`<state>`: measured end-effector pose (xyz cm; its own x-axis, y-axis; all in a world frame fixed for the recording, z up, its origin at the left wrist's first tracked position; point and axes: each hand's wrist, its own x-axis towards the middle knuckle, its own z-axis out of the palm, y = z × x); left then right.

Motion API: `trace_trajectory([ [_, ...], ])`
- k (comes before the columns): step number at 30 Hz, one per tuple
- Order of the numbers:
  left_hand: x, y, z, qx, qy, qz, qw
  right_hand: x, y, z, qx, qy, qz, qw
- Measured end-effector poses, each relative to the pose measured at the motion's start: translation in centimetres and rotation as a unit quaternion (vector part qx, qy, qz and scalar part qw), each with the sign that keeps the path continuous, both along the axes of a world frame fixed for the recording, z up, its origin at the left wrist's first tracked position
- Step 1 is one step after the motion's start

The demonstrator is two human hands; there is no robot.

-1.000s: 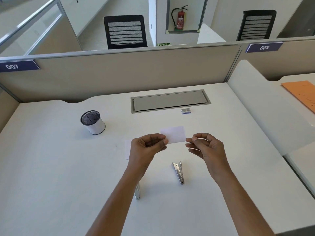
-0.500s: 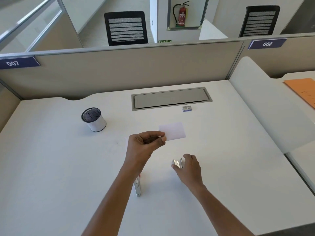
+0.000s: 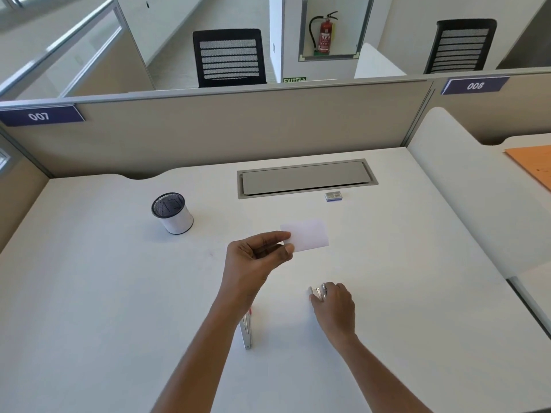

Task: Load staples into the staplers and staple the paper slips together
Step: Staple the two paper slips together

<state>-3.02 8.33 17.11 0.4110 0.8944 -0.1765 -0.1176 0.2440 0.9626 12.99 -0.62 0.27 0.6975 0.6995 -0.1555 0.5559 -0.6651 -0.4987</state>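
My left hand point(image 3: 256, 257) pinches the left end of a small white paper slip point(image 3: 308, 235) and holds it above the desk. Lower down, my right hand point(image 3: 335, 308) lies over a silver stapler point(image 3: 317, 291) on the desk, its fingers curled round it; only the stapler's far end shows. A second silver stapler point(image 3: 247, 330) lies on the desk under my left forearm, partly hidden. A small staple box point(image 3: 333, 196) sits near the cable tray.
A white mesh pen cup point(image 3: 173, 213) stands at the left on the white desk point(image 3: 104, 293). A grey cable tray cover point(image 3: 307, 177) is set in the desk's back. Beige partitions close off the back, and an orange folder point(image 3: 533, 165) lies on the neighbouring desk at right.
My right hand let go of the slip's right end and dropped onto the stapler on the desk. The left hand keeps the slip raised.
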Motion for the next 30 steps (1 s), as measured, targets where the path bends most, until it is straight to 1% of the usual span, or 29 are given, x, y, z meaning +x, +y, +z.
trace_trajectory([
  [2,0.0,0.1,0.1,0.002,-0.002,0.005,1.0,0.3,-0.3,0.0,0.044,0.021,-0.007,0.999],
  [3,0.0,0.2,0.0,0.005,-0.003,0.007,1.0,0.6,-0.4,0.1,0.074,0.047,-0.009,0.996],
  [4,-0.1,0.2,0.0,0.008,-0.003,0.01,1.0,0.8,-0.6,0.5,0.107,0.088,-0.014,0.99],
  [6,-0.1,0.4,-0.2,0.013,-0.004,0.015,1.0,1.3,-0.7,1.8,0.158,0.204,-0.031,0.966],
  [8,-0.1,0.6,-0.2,0.017,-0.006,0.015,1.0,1.6,-0.6,3.8,0.192,0.326,-0.041,0.925],
  [10,0.0,0.8,-0.3,0.015,-0.011,0.015,1.0,1.9,-0.5,6.3,0.232,0.425,-0.04,0.874],
  [13,0.3,0.9,-0.3,0.021,-0.005,0.015,1.0,2.2,-0.6,10.7,0.283,0.516,-0.014,0.808],
  [15,0.5,1.0,-0.3,0.03,-0.005,0.015,0.999,2.4,-0.6,13.3,0.305,0.537,0.005,0.787],
  [19,0.6,1.1,0.0,0.04,-0.016,0.018,0.999,2.3,-0.5,16.3,0.325,0.558,0.028,0.763],
  [22,0.8,1.1,0.1,0.049,-0.016,0.019,0.998,2.0,-0.5,16.8,0.334,0.573,0.026,0.748],
  [26,1.0,0.9,0.2,0.057,-0.008,0.022,0.998,1.3,-0.5,16.6,0.338,0.609,0.019,0.718],
  [30,1.1,0.5,0.2,0.082,0.016,0.018,0.996,0.7,-0.2,16.5,0.337,0.616,0.02,0.712],
])
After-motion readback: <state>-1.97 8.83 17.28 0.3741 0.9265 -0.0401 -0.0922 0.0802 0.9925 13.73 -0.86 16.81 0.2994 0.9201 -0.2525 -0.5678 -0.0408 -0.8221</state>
